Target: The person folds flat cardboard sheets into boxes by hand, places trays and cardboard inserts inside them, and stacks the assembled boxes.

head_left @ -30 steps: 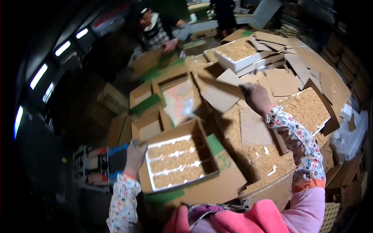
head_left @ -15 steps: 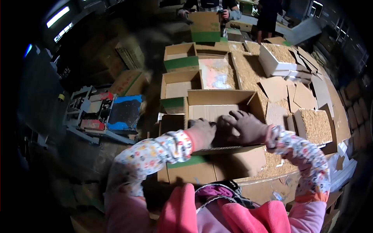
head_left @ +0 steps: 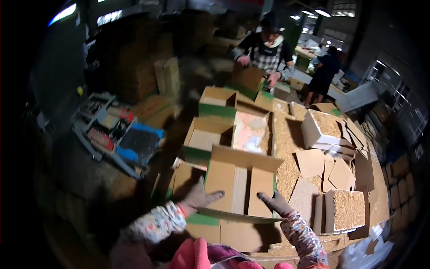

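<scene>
In front of me is a cardboard box [head_left: 222,179], its left and right flaps folded inward with a gap between them. The long far and near flaps stick up. My gloved left hand [head_left: 197,197] grips the box's left side, thumb over the folded flap and fingers outside, partly hidden. At the opposite side, my gloved right hand [head_left: 277,204] holds the box the same way, with its thumb on the right flap. Flattened cardboard with a green band [head_left: 204,219] lies under the box's near edge.
Open boxes with green bands [head_left: 217,110] stand beyond, at the left. Cardboard pieces [head_left: 310,162] and white blocks with chip-textured tops [head_left: 345,210] lie at the right. Across the table, a co-worker [head_left: 268,54] handles another box. A metal machine [head_left: 116,134] stands left.
My hands have moved from inside the box to its two sides. The side flaps now lie folded inward. My view has tilted up, showing more of the co-worker.
</scene>
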Motion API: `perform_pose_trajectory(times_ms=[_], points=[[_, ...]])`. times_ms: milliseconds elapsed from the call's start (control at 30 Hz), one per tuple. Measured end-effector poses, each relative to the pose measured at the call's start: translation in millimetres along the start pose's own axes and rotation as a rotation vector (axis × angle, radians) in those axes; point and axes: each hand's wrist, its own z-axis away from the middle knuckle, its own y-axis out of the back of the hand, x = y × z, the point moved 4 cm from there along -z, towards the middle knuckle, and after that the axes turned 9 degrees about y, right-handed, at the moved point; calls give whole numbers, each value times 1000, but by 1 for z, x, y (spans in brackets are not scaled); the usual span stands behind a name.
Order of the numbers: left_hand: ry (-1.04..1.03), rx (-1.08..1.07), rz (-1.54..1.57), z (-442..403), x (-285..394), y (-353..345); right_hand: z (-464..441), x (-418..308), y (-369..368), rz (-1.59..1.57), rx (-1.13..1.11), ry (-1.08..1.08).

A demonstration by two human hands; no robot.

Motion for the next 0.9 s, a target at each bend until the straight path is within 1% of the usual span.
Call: perform_pose_trajectory(times_ms=[67, 100, 133, 200, 233, 267, 300, 333, 367, 400, 433, 500, 533, 600, 633, 667, 700, 767, 800, 833, 867, 900], points=[[-111, -149, 202, -3, 10, 15, 13, -13, -18, -621, 207, 225], [-128, -46, 108, -1, 17, 23, 17, -19, -26, -830, 323, 195], [-143, 50, 16, -3, 27, 26, 17, -29, -22, -932, 344, 149], [-118, 16, 184, -26, 19, 36, -12, 42, -1, -1250, 265, -53], [-134, -35, 401, -43, 19, 50, -8, 9, 13, -1076, 455, 128], [-81, -159, 708, -66, 13, 69, -16, -2, 27, -945, 602, 255], [-207, 138, 783, -97, -4, 90, -22, -12, 41, -795, 756, 362], [-161, 343, 633, -128, -23, 118, -51, 21, 70, -695, 882, 412], [-98, 261, 934, -154, -57, 132, -68, 40, 87, -595, 1009, 459], [-28, 208, 1243, -180, -91, 145, -94, 34, 92, -710, 1022, 483], [62, 107, 1626, -189, -116, 143, -127, 45, 102, -646, 960, 533], [250, -135, 2366, -203, -150, 135, -185, 21, 92, -891, 623, 468], [352, -289, 2716, -217, -158, 133, -212, -28, 60, -1179, 336, 344], [352, -129, 2340, -253, -200, 132, -276, -8, 25, -1159, 243, 127], [242, 104, 1609, -270, -233, 131, -301, -16, 0, -957, 259, 134], [232, 201, 1279, -261, -216, 133, -327, -28, -27, -752, 265, 138], [251, 305, 945, -250, -197, 135, -356, -26, -52, -698, 249, 325], [156, 134, 1161, -245, -203, 148, -374, -22, -62, -420, 189, 693], [279, 222, 1068, -221, -184, 161, -361, -26, -56, -198, 138, 862], [395, 296, 961, -196, -167, 172, -343, -27, -42, -95, 234, 548], [114, 128, 720, -162, -160, 182, -299, -24, -28, -83, 314, 392], [210, 237, 592, -138, -139, 190, -254, -23, -14, -83, 387, 235]])
